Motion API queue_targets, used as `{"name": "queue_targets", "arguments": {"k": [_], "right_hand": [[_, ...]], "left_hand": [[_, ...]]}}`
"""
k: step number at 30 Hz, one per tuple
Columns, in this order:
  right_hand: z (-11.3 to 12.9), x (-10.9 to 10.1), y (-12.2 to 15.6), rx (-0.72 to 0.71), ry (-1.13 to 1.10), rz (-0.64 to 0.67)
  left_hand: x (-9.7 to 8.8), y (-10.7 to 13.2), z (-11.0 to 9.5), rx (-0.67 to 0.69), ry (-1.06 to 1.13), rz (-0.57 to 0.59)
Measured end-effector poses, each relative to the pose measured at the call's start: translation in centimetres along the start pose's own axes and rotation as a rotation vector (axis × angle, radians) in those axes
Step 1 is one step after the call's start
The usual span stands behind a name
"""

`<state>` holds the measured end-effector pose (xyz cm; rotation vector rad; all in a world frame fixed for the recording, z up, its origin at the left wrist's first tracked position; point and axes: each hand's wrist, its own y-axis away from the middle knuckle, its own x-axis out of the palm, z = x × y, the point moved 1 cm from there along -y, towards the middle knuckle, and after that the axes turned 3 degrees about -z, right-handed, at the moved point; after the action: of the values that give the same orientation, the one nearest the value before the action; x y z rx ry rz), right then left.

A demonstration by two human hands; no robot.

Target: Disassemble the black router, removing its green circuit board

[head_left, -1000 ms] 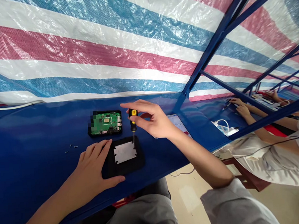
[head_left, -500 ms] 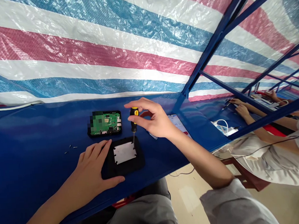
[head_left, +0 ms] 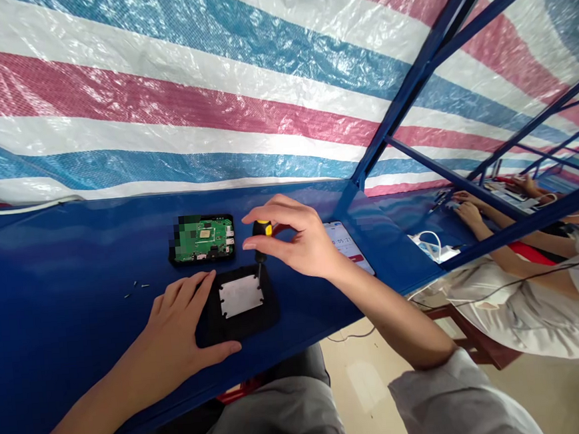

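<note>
A black square case (head_left: 244,309) with a grey metal plate in its middle lies on the blue table (head_left: 66,315). My left hand (head_left: 178,329) rests flat on the case's left edge, fingers spread and thumb along its near side. My right hand (head_left: 298,239) pinches a small screwdriver (head_left: 260,241) with a black and yellow handle. The screwdriver stands upright with its tip at the plate's far right corner. Behind the case lies a green circuit board (head_left: 202,239) in a black tray.
Several tiny screws (head_left: 135,287) lie on the table left of my left hand. A phone (head_left: 348,246) with a lit screen lies right of my right hand. Beyond a blue frame at the right, another person's hands (head_left: 464,211) work at the adjoining table. A striped tarp hangs behind.
My right hand has dropped slightly and its fingers have closed round the screwdriver handle, turning it. My left hand and the case have stayed put.
</note>
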<state>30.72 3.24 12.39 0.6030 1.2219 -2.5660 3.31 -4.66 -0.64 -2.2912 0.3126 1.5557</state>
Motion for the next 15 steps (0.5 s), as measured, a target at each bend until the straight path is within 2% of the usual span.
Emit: {"name": "queue_targets", "arguments": {"k": [5,11,15], "right_hand": [[0.5,-0.2,0.3,-0.007,-0.076,0.105],[-0.5,0.2,0.2,0.012,0.028,-0.015],[-0.8,-0.1,0.1,0.045,-0.043,0.075]], "left_hand": [[0.0,-0.1,-0.1,0.009,-0.005,-0.002],[0.1,-0.1,-0.1,-0.009,0.004,-0.006],[0.1,-0.1,0.0,0.002,-0.001,-0.006]]}}
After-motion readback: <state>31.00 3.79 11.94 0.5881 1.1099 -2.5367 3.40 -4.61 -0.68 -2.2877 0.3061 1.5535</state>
